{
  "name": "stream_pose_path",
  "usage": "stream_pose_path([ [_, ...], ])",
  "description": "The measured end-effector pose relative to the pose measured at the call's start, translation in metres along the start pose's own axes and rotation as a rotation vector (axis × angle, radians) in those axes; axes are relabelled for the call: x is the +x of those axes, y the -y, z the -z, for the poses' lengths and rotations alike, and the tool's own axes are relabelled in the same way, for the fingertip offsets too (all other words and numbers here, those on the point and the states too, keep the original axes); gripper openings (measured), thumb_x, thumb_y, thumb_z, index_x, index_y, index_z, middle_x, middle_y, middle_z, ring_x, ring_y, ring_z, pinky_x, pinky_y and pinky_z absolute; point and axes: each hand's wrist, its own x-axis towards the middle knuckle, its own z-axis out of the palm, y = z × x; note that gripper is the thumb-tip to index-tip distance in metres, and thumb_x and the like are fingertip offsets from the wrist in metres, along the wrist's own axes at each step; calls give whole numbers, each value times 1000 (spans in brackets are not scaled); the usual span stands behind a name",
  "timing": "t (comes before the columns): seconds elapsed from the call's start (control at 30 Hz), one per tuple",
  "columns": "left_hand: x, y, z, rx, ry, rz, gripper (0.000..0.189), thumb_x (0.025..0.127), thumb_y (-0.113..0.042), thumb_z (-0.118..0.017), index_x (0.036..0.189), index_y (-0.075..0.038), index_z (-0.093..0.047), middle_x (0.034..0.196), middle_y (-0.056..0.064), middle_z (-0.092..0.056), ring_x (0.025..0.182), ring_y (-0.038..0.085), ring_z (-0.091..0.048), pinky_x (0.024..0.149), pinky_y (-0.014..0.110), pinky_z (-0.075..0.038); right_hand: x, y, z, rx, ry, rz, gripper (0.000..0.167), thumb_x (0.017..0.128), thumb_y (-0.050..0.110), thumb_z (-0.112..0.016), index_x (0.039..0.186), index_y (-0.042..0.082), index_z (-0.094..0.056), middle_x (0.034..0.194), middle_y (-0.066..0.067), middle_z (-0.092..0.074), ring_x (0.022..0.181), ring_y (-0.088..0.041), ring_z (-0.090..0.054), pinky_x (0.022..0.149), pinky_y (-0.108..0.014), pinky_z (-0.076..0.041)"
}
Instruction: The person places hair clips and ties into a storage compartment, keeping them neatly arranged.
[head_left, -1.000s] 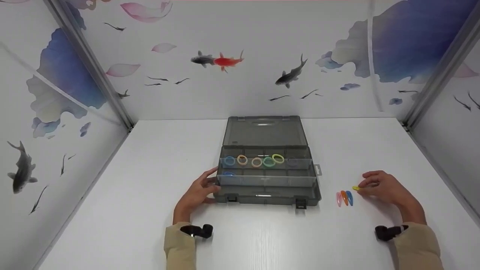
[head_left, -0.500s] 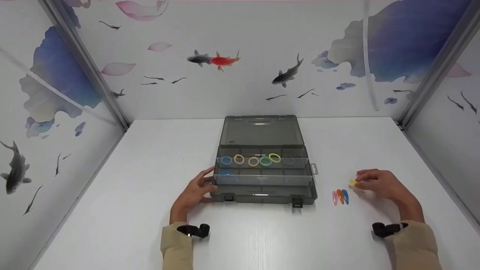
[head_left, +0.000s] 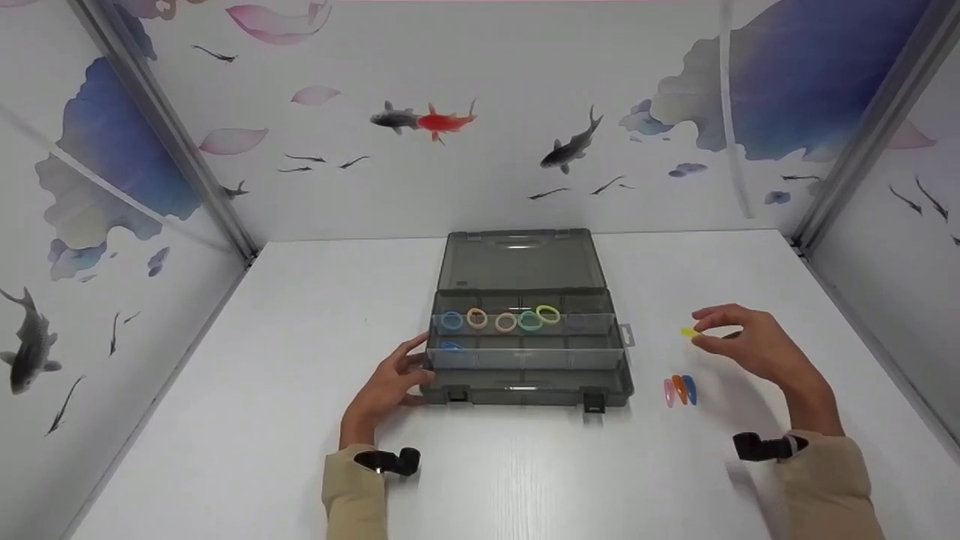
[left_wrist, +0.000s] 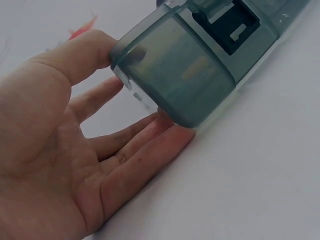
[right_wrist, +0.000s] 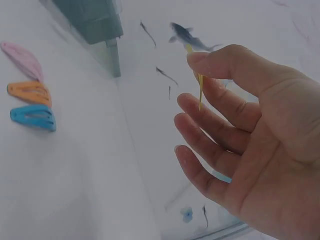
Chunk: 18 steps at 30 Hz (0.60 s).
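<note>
Between thumb and index finger my right hand (head_left: 757, 349) pinches a yellow hair clip (head_left: 688, 332), raised over the table to the right of the storage box (head_left: 525, 397). A pink hair clip (right_wrist: 24, 60), an orange hair clip (right_wrist: 30, 93) and a blue hair clip (right_wrist: 32, 116) lie side by side below that hand. My left hand (head_left: 386, 386) grips the box's front left corner; in the left wrist view the thumb is at the upper edge and some fingers are at the bottom. Several coloured rings, including a green ring (head_left: 530, 321), are in the back row.
The box's grey see-through lid (head_left: 521, 262) is laid open toward the back wall. A small blue item (head_left: 451, 346) is in the middle row at left. Dark latches (head_left: 594, 402) stick out at the front. Printed walls enclose the white table (head_left: 300, 300).
My right hand has lifted the yellow hair clip off the table and moved it up and slightly left. The left hand keeps its place on the box. The head view has shifted a little.
</note>
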Motion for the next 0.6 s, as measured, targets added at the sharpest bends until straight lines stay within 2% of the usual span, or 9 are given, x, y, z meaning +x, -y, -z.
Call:
stream_pose_path([
  [0.07, 0, -1, 1, 4, -1, 3, 70, 90, -15, -65, 153, -32, -40, 156, 18, -42, 131, 36, -54, 89, 49, -58, 1, 9, -2, 12, -18, 31, 29, 94, 30, -70, 109, 5, -71, 136, -17, -62, 114, -2, -57, 80, -6, -44],
  [0.17, -1, -2, 4, 7, -8, 2, 70, 91, -14, -65, 154, -31, -40, 156, 19, -41, 133, 38, -52, 88, 48, -59, 4, 21, -8, 23, -37, 82, 25, 94, 30, -70, 105, 8, -72, 134, -13, -64, 100, 20, -46, 82, -7, -45],
  [0.33, 0, -2, 4, 21, -1, -6, 70, 91, -15, -64, 154, -31, -38, 156, 19, -41, 133, 38, -51, 90, 50, -58, 8, 36, -16, 15, -56, 162, 20, 93, 27, -71, 104, 10, -72, 130, -10, -65, 99, 16, -49, 85, -12, -46],
  [0.5, 1, -1, 2, 23, 13, -5, 71, 91, -15, -64, 155, -30, -37, 156, 19, -41, 133, 38, -52, 92, 51, -57, 9, 48, -23, 9, -51, 187, 17, 92, 26, -73, 102, 12, -72, 128, -8, -67, 98, 13, -53, 88, -23, -49],
  [0.6, 0, 2, -3, 12, 15, -4, 71, 91, -16, -64, 155, -31, -37, 156, 18, -41, 133, 39, -51, 93, 52, -56, 9, 53, -27, 10, -34, 183, 17, 92, 26, -73, 102, 12, -73, 128, -8, -67, 103, 0, -59, 90, -29, -51],
])
